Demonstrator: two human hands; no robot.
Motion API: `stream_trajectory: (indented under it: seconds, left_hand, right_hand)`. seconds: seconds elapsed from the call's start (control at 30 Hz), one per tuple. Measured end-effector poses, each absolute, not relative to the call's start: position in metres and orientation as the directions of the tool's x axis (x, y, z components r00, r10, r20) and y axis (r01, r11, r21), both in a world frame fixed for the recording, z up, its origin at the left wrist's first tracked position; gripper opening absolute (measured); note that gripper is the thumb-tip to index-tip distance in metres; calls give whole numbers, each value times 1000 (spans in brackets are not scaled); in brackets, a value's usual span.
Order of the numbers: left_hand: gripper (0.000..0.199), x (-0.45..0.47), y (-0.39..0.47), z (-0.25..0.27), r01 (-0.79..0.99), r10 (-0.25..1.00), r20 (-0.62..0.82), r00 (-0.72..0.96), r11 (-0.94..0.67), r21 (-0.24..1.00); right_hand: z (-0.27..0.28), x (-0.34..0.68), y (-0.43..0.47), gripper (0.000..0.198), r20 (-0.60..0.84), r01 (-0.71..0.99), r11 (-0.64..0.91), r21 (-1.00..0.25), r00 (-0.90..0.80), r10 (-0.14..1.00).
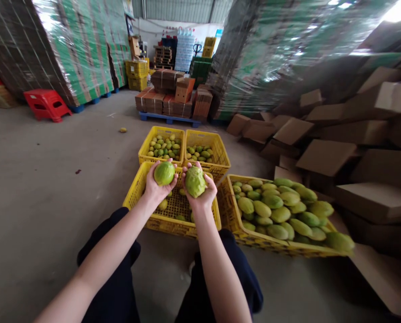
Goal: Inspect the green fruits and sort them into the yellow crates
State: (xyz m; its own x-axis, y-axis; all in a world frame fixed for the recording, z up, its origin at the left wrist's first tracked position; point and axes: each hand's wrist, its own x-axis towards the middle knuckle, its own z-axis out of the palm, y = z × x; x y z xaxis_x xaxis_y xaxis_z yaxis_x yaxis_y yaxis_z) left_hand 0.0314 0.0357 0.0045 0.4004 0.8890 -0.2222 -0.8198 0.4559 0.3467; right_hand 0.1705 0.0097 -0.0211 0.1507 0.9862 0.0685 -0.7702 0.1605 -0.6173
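My left hand [153,190] is cupped round a smooth green, papaya-like fruit [164,173]. In my right hand [207,195] lies another green, papaya-like fruit [195,181], with a bumpy, lumpy skin. Both hands are held side by side above a yellow plastic crate [173,227], the two fruits close but apart. A few yellow-green fruits [163,205] rest on that crate's perforated floor, partly hidden by my hands and wrists. To the right, a second yellow crate [232,211] is heaped with larger, longer yellow-green fruits [271,200].
Behind stand two more yellow crates, the left one [143,148] and the right one [224,154], both holding smaller fruits. Loose cardboard boxes [326,157] pile up at right. A red stool [47,104], wrapped stacks [82,54] and a blue pallet [168,119] of cardboard stand farther off.
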Motion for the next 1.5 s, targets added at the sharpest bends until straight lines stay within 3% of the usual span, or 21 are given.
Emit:
stream_trajectory:
  seconds: [0.13, 0.27, 0.4, 0.7, 0.97, 1.17, 1.23, 1.33, 1.43, 1.5]
  left_hand:
    - [17, 44, 30, 1, -907, 908, -277, 314, 373, 193]
    - [20, 51, 28, 3, -924, 906, -288, 311, 359, 132]
    - [22, 53, 25, 5, -919, 909, -243, 338, 375, 123]
    - [25, 50, 25, 1, -915, 923, -174, 343, 370, 162]
    - [24, 49, 28, 3, -910, 911, -203, 360, 391, 138]
    - [30, 42, 38, -10, -894, 913, -248, 325, 382, 233]
    - [29, 44, 40, -24, -793, 874, -307, 376, 475, 382]
    - [24, 51, 28, -57, -415, 710, -454, 538, 692, 590]
    - [16, 55, -12, -101, -60, 474, -599, 645, 813, 579]
    - [12, 52, -47, -130, 313, 212, -707, 674, 785, 534]
  right_hand:
    - [-29, 165, 13, 37, 113, -758, 211, -617, 179, 977]
    - [-30, 163, 14, 38, 86, -769, 237, -594, 232, 969]
    - [-27, 164, 12, 37, 75, -802, 223, -554, 219, 973]
    - [-27, 164, 12, 31, 87, -777, 214, -592, 202, 975]
    - [-13, 159, 7, 17, -68, -948, 67, -313, 93, 993]
    - [-2, 188, 6, 16, -255, -964, 87, -250, 152, 955]
    - [2, 206, 4, 15, -296, -960, 155, -234, 222, 929]
    - [7, 228, -2, 15, -312, -946, 238, -222, 300, 902]
    - [11, 240, -11, 16, -351, -942, 256, -215, 319, 880]
    - [13, 244, -16, 16, -386, -947, 235, -221, 306, 870]
